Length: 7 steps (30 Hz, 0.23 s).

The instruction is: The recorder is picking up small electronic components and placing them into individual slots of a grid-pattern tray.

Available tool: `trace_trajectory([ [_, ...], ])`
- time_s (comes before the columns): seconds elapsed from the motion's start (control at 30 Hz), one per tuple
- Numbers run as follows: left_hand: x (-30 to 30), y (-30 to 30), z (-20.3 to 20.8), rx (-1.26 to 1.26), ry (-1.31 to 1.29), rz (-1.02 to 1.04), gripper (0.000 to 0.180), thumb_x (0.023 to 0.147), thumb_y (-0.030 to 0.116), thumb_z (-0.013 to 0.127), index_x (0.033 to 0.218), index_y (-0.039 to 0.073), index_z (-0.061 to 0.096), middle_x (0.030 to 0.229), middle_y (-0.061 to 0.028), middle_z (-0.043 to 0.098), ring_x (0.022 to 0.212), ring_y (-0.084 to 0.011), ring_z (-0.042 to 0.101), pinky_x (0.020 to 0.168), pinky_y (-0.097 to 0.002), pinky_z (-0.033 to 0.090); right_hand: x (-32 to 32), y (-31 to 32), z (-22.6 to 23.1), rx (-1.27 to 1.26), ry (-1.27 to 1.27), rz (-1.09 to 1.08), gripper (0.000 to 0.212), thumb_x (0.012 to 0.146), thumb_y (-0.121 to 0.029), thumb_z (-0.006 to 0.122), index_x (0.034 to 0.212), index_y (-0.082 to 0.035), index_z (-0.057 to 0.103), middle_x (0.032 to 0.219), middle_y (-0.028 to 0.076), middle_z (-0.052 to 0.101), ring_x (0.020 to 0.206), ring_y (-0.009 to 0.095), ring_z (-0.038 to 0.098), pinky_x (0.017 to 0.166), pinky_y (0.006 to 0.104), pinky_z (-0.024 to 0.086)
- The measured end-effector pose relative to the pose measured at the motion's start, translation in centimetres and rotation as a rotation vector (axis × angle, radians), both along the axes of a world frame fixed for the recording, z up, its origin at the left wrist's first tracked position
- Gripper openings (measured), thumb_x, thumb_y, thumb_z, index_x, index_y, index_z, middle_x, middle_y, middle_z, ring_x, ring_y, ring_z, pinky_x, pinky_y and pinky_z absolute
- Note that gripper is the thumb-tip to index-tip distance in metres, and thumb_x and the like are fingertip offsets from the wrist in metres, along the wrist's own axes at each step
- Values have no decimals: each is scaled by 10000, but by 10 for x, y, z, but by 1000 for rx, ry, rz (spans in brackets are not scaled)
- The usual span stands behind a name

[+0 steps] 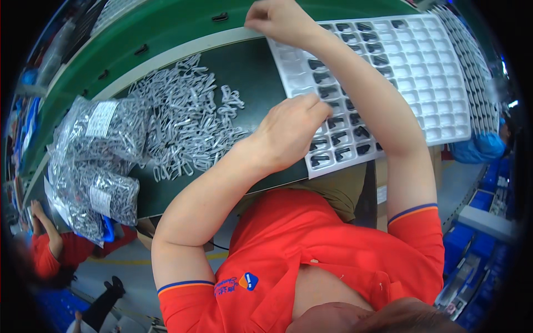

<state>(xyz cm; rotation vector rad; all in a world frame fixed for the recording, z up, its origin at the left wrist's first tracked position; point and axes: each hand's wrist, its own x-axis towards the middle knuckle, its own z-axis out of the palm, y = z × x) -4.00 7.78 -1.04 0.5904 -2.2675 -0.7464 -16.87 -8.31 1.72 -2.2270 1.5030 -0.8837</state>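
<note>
My left hand (294, 126) is over the left part of a white compartment tray (433, 77), its fingertips pinched together at a pocket with a small black part (335, 123). Whether something sits between those fingertips is hidden. Stretched across the tray, my right arm brings my right hand (277, 21) to the pale rim of the green conveyor belt (183, 28) at the top. Its fingers are curled closed, and what they hold, if anything, does not show. Small black parts fill many left-side pockets; most right-side pockets are bare.
Left of the tray, a pile of grey metal loops (189, 119) spreads over the dark green worktable (256, 72). Clear bags of similar loops (100, 161) lie at the table's left end. Several black parts (220, 17) sit spaced along the belt. Another person (61, 247) is at lower left.
</note>
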Motion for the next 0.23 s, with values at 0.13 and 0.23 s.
trace_trajectory([
  [0.13, 11, -13, 17, -93, 350, 64, 267, 785, -27, 644, 1047, 19, 664, 940, -147, 634, 910, -343, 635, 784, -413, 525, 23, 34, -3, 167, 11, 514, 147, 823, -102, 746, 955, -38, 736, 870, 110, 731, 789, 204, 695, 748, 312, 548],
  [0.23, 33, -29, 24, -289, 425, 167, 274, 868, 6, 647, 1136, 67, 649, 1128, -133, 658, 1002, -289, 661, 839, -412, 526, 35, 38, -5, 236, 55, 724, 177, 830, -137, 754, 979, -41, 747, 999, 147, 745, 887, 229, 714, 810, 318, 552],
])
